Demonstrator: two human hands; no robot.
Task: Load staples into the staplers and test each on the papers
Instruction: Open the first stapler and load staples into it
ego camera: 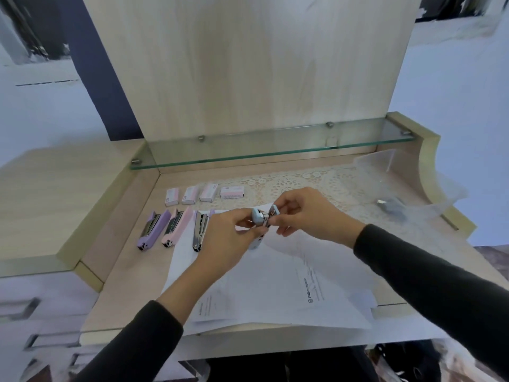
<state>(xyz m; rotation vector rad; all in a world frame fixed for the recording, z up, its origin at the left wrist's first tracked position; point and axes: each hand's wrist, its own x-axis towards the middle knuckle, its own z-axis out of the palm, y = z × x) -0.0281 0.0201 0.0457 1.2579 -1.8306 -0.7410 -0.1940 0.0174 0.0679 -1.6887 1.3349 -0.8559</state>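
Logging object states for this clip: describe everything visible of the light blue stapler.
The light blue stapler is small, with a pale blue plastic-looking shell and shiny metal inner parts. It is hinged open and held above the papers, its metal lower end pointing down. The left hand grips its body; the right hand pinches its upper end. Any staples inside cannot be made out.

The single camera is riding on the person's head, facing forward and tilting steeply down over the tabletop [132,260]. It is sitting close above the left hand [228,238] and right hand [311,213], its wide lens taking in the back panel [248,64] too.
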